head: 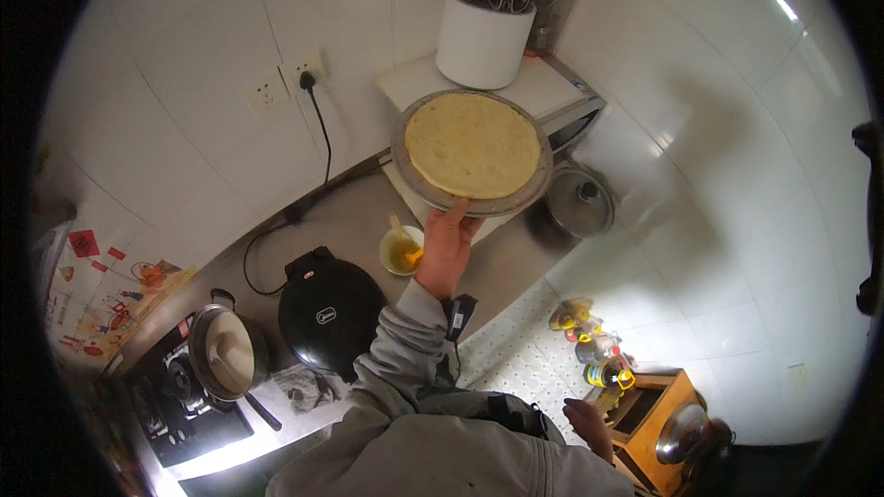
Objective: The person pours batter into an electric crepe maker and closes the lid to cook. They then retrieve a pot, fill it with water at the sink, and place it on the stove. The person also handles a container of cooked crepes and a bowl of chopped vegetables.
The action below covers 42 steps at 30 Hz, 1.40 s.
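Note:
My left hand (447,248) grips the near rim of a round metal tray (501,207), thumb on top and the other fingers largely hidden beneath. On the tray lies a thin, flat round of pale yellow dough (476,145). The tray is held up over the far end of the counter. Just left of my left wrist stands a small bowl (385,255) with yellow liquid and a yellow-headed brush (413,259) in it. Down at my right side hangs my right hand (588,422), near a wooden cabinet; whether its fingers are closed is unclear.
A black Midea electric griddle (331,310), lid down, stands on the steel counter (352,214). Left of it, a pan (231,352) sits by the gas stove (173,393). Behind the tray is a white utensil holder (483,41); a lidded pot (580,203) is to the right. Bottles (597,352) stand near the wooden cabinet (652,421).

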Motion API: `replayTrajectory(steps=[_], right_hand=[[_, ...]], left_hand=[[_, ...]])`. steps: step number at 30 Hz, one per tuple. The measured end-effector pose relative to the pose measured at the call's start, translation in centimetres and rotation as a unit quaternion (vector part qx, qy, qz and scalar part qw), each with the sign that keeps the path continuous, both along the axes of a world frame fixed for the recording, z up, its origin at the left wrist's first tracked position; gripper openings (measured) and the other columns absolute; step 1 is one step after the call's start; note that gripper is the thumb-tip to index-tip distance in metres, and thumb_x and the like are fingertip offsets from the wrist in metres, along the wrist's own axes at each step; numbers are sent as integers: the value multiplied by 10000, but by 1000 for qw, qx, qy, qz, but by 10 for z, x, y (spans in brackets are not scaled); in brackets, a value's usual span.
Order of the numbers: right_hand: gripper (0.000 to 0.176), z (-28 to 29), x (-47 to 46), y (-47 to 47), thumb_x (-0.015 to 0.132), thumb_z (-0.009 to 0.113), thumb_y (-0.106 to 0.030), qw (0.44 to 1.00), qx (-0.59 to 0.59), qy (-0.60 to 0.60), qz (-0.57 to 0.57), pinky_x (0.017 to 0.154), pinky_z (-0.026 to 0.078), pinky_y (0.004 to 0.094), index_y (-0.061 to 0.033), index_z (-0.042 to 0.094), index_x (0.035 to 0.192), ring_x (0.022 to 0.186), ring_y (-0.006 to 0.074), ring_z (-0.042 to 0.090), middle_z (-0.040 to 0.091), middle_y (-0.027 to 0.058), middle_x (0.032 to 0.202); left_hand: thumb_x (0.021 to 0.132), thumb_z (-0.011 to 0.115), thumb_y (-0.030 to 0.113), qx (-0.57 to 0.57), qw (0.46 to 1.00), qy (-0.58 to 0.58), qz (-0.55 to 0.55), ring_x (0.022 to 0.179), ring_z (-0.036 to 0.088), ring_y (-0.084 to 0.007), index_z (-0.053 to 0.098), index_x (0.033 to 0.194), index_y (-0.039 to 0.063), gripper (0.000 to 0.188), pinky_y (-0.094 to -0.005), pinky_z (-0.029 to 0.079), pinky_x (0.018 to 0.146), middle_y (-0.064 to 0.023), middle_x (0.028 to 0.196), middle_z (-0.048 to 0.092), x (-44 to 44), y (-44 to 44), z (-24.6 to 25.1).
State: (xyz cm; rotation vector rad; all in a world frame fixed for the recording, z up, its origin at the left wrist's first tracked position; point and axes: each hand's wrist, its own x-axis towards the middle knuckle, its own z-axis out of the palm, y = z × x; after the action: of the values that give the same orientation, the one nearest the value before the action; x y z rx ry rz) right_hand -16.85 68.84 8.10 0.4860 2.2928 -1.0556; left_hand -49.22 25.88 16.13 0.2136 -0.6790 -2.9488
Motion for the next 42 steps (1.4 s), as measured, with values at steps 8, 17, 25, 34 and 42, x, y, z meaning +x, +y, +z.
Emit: replayTrajectory(steps=[8,17,25,34,42], right_hand=[[438,-2,-55,15,1047,702,-325,997,-29,13,67,1024,573,441,16,747,1319,1191,351,744,769,263,1255],[442,-19,-136,44,1043,707,-346,967,-10,103,232,1022,584,450,-11,741,1329,1196,379,743,774,228,1262],[386,-34,-210,81,1068,657,-319,906,71,154,388,1041,560,433,-26,750,1301,1195,349,731,762,203,1295],[412,121,-394,14,1057,707,-202,905,-53,347,238,1008,581,394,-8,682,1418,1163,283,750,757,203,1318],[565,242,-531,-144,1131,646,-292,818,-267,415,297,1182,491,408,-60,498,1624,1458,294,574,600,179,1571]], left_hand=[[1109,553,28,10,999,-22,30,1196,715,-252,616,1346,-19,249,-421,610,1059,-109,1367,691,-7,3,-11],[1116,508,69,-224,971,86,14,1291,609,-282,567,1341,-83,278,-423,534,1150,-197,1397,620,-18,-13,-80],[1058,601,20,-477,874,-15,93,1180,672,-265,586,1246,-94,221,-425,571,1066,-179,1240,673,17,1,-43],[1072,509,75,-70,994,-46,68,1058,728,-277,639,1196,-25,206,-404,615,926,-142,1179,725,16,-15,-7],[1084,471,59,-108,984,-77,116,1112,724,-261,563,1412,16,344,-423,614,953,-113,1317,707,62,-15,9]])
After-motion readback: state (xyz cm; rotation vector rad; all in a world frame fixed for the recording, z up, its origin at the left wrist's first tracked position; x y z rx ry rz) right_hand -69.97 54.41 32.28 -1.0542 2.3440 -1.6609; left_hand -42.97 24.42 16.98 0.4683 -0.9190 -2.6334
